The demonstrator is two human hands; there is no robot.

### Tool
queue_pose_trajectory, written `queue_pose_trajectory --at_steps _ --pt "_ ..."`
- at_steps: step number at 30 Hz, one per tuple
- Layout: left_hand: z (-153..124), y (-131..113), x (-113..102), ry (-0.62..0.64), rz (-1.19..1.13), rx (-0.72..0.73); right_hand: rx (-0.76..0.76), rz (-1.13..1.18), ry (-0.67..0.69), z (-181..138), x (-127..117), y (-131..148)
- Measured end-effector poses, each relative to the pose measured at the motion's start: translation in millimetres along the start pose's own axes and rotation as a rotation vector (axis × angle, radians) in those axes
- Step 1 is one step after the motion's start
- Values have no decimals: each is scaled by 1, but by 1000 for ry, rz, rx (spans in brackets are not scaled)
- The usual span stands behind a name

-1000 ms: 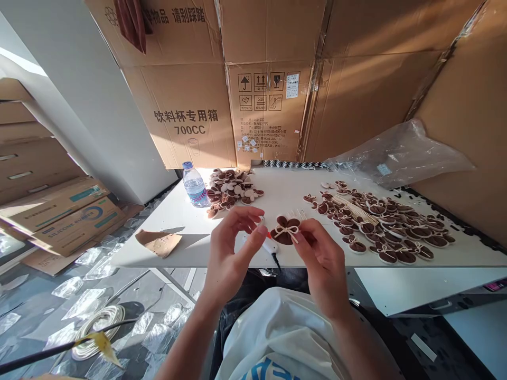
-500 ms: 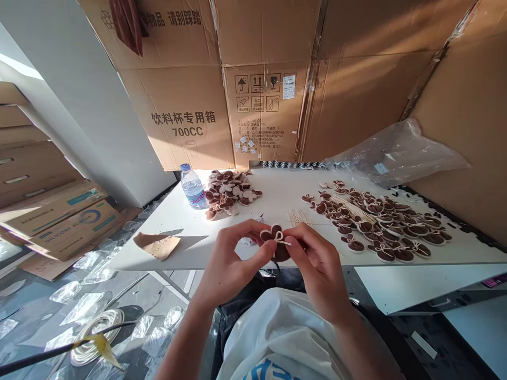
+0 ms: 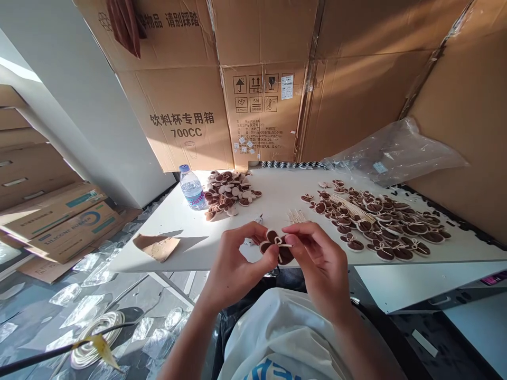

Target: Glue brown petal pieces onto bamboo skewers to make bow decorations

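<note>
Between my hands, just above the table's front edge, is a brown fabric piece [image 3: 283, 255] with pale edges and rounded ear-like lobes. A thin cream cord [image 3: 279, 241] is looped into a small bow across its middle. My left hand [image 3: 241, 261] pinches the piece on its left side, thumb resting beside the bow. My right hand [image 3: 317, 258] is closed at the bow's right side, thumb and forefinger on the cord's end. Part of the piece is hidden behind my fingers.
Brown pieces with cord bows [image 3: 380, 221] cover the table's right side. Another heap of brown and pale pieces [image 3: 229, 192] lies left, beside a water bottle [image 3: 192, 189]. Loose cords [image 3: 297, 216] lie behind my hands. A cardboard scrap [image 3: 157, 247] sits front left; cardboard walls [image 3: 265, 42] rise behind.
My hands have shifted slightly, with the piece tilted a little. My right thumb and forefinger have moved along the cord's end to the right of the bow.
</note>
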State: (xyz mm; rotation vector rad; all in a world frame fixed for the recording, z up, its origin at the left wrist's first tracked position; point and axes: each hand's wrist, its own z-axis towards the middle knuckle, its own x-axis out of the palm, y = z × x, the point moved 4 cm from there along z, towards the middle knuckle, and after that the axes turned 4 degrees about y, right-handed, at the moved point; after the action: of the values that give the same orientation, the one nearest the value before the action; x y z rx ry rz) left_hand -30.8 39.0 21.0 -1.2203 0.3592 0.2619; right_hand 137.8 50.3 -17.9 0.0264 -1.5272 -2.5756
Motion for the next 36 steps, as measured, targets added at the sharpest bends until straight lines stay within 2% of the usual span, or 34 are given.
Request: queue_pose_trajectory --at_steps 5,12,18,36 --pt "-1 -4 9 29 2 13 -24 29 -86 0 -1 -2" --pt "3 -1 12 69 -27 19 18 84 -163 4 -5 -4" --pt "1 2 6 237 -208 35 55 103 -122 7 -9 0" --pt "-1 2 17 196 38 -40 98 88 -30 3 -6 -5"
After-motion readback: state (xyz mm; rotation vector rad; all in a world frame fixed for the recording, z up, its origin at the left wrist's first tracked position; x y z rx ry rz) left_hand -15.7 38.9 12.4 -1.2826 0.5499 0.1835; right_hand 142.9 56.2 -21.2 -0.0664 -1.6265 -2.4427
